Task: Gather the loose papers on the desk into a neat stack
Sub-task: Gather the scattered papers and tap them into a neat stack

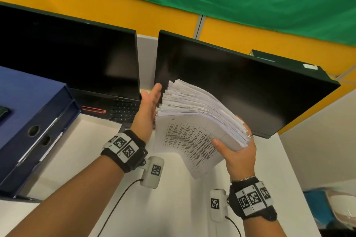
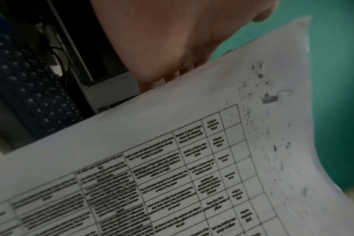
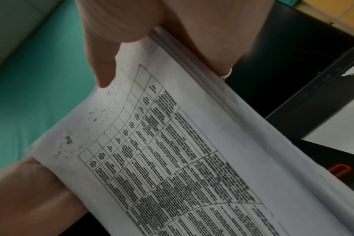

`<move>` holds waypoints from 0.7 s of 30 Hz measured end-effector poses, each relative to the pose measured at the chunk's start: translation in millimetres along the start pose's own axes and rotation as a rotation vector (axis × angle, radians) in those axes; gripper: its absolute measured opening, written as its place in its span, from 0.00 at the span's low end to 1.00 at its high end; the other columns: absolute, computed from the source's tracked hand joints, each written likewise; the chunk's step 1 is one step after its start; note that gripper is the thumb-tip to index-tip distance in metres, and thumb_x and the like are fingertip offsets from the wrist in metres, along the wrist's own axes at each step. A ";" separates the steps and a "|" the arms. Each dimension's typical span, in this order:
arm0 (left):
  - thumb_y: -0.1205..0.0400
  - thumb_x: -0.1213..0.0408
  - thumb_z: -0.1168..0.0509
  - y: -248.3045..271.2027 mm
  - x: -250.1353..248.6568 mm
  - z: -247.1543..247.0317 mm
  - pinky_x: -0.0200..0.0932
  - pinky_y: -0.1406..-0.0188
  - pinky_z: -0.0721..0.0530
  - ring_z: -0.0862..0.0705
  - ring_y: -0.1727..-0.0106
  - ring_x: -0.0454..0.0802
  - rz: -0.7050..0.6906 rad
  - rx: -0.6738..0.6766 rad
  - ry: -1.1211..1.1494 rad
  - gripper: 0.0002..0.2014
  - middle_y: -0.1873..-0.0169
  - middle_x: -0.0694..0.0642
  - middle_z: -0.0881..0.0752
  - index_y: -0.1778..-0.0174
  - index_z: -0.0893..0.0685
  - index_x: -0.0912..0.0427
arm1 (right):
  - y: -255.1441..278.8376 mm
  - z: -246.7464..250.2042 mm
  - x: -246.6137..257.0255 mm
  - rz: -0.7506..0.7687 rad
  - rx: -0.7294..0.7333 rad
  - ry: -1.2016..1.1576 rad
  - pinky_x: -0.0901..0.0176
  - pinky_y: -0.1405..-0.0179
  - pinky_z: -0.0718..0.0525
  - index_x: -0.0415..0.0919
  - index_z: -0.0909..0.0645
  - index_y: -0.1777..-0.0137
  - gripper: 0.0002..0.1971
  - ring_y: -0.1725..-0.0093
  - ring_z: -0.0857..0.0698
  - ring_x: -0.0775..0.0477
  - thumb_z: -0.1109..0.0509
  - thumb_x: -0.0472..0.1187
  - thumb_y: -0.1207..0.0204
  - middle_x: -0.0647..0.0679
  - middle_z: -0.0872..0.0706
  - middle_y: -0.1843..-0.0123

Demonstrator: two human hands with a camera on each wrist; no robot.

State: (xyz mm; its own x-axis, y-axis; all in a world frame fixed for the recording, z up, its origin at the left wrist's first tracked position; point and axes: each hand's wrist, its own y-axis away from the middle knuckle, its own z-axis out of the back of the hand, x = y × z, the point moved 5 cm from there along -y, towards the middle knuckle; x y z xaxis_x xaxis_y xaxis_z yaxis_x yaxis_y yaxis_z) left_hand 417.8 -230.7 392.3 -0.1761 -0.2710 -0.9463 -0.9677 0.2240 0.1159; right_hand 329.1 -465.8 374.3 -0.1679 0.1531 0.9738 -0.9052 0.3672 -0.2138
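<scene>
A thick stack of papers (image 1: pixel 192 113) hangs tilted above the white desk (image 1: pixel 173 204), in front of the monitor, its top edges fanned and uneven. The front sheet carries a printed table (image 1: pixel 190 144). My right hand (image 1: pixel 238 153) grips the stack's right end, thumb on the front sheet and fingers behind. My left hand (image 1: pixel 152 102) lies flat with straight fingers against the stack's left edge. The left wrist view shows the table sheet (image 2: pixel 172 159) below my left palm (image 2: pixel 168 39), with the fingertips hidden behind it. In the right wrist view my thumb (image 3: pixel 109 60) presses on the sheet (image 3: pixel 192 151).
An open black laptop (image 1: pixel 77 59) stands at the back left, a dark monitor (image 1: pixel 240 86) at the back right. Blue file binders (image 1: pixel 28 113) lie on the left of the desk. The desk's right edge drops off near a blue object (image 1: pixel 316 204).
</scene>
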 end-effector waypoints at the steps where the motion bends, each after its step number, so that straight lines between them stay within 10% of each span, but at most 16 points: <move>1: 0.28 0.22 0.57 0.4 -0.3 -2.8 0.53 0.24 0.30 0.24 0.26 0.43 0.004 0.031 -0.007 0.40 0.28 0.43 0.20 0.25 0.27 0.39 | -0.5 0.7 -0.4 0.002 0.000 0.006 0.62 0.48 0.11 0.43 0.26 0.26 0.41 0.38 0.14 0.56 0.16 0.36 0.42 0.52 0.14 0.37; 9: 0.28 0.22 0.53 -7.7 0.6 0.0 0.53 0.17 0.39 0.33 0.22 0.38 -0.013 -0.028 0.037 0.46 0.18 0.43 0.35 0.16 0.40 0.42 | -2.2 3.3 -6.9 0.008 0.004 0.018 0.63 0.47 0.12 0.44 0.26 0.26 0.41 0.37 0.15 0.56 0.15 0.39 0.41 0.50 0.15 0.35; 14: 0.29 0.28 0.55 -15.1 -7.7 -8.1 0.60 0.21 0.32 0.22 0.27 0.48 0.037 0.082 0.069 0.45 0.23 0.50 0.25 0.17 0.35 0.49 | -2.3 4.9 -11.4 -0.011 -0.011 0.032 0.61 0.48 0.11 0.45 0.24 0.27 0.38 0.39 0.14 0.56 0.15 0.40 0.39 0.51 0.14 0.36; 17: 0.43 0.18 0.39 -14.0 -6.1 -9.7 0.49 0.32 0.18 0.18 0.31 0.45 0.045 0.183 -0.001 0.54 0.31 0.42 0.18 0.22 0.30 0.44 | -5.1 6.3 -14.6 -0.064 -0.068 0.045 0.66 0.58 0.11 0.52 0.16 0.42 0.21 0.48 0.10 0.58 0.17 0.38 0.34 0.60 0.09 0.51; 21: 0.39 0.53 0.19 -12.0 12.4 13.6 0.53 0.31 0.20 0.27 0.22 0.51 0.054 0.330 -0.248 0.56 0.25 0.41 0.26 0.17 0.44 0.33 | -12.0 10.3 -19.9 -0.125 -0.140 0.057 0.65 0.60 0.10 0.58 0.15 0.54 0.12 0.55 0.10 0.63 0.19 0.40 0.30 0.69 0.10 0.60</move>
State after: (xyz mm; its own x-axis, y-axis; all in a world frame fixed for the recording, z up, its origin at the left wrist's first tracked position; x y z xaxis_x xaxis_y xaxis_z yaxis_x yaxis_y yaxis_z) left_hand 429.7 -224.0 375.1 -0.1370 -0.0259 -0.9902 -0.8414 0.5305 0.1026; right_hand 339.3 -482.6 358.3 -0.0313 0.1483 0.9884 -0.8540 0.5098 -0.1035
